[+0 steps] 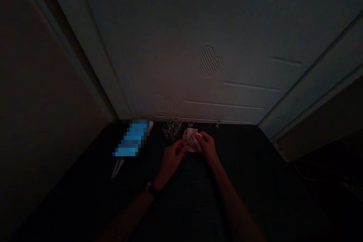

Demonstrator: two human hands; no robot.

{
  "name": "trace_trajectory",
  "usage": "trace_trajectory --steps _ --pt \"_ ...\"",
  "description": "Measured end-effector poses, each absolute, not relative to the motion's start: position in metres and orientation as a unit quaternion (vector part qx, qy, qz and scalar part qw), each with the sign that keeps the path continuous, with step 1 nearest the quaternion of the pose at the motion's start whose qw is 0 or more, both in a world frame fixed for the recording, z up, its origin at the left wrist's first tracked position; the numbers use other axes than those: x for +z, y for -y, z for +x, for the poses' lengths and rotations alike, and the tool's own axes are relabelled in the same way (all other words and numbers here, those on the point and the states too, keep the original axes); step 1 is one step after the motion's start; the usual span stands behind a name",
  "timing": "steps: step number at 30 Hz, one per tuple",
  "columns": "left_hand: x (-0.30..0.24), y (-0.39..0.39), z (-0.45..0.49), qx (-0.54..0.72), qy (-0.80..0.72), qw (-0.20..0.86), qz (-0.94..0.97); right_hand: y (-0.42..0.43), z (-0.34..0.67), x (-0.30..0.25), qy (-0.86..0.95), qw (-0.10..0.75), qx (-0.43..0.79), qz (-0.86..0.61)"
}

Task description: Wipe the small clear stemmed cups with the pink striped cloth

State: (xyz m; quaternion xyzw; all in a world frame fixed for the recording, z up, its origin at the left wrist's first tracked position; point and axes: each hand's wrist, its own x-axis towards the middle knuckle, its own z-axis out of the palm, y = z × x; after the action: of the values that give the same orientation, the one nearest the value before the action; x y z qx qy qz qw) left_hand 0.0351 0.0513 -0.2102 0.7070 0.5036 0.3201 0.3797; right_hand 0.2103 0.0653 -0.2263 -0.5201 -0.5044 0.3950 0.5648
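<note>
In the dim head view, a pale pink cloth [188,132], or soft paper, is bunched between my hands just above the dark tabletop. My right hand [208,146] is closed on its right side, fingers pressing a whitish fold. A small shiny object [191,139] shows among the folds; its kind is too dark to tell. My left hand [171,156], with a dark watch [150,186] on the wrist, pinches at the cloth's left edge, and what lies between its fingertips is hidden. Just behind stand several small clear glass cups [171,126] in a cluster.
Two more glass pieces, one behind the cloth [191,124] and one farther right [217,124], stand near the wall. A lit, blurred screen [132,140] leans at left, a white strip [117,168] below it. A white panel [181,64] with embossed hearts closes the table's back.
</note>
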Motion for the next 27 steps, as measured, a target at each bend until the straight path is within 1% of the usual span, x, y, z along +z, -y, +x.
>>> trace_trajectory --steps 18,27 --pt "-0.2078 -0.0500 0.0325 0.318 -0.501 0.382 0.708 -0.0627 0.2059 -0.2224 0.501 0.556 0.404 -0.526" --pt "-0.2068 -0.0505 0.0323 0.308 -0.501 0.379 0.715 -0.0654 0.2074 -0.2299 0.496 0.557 0.408 -0.527"
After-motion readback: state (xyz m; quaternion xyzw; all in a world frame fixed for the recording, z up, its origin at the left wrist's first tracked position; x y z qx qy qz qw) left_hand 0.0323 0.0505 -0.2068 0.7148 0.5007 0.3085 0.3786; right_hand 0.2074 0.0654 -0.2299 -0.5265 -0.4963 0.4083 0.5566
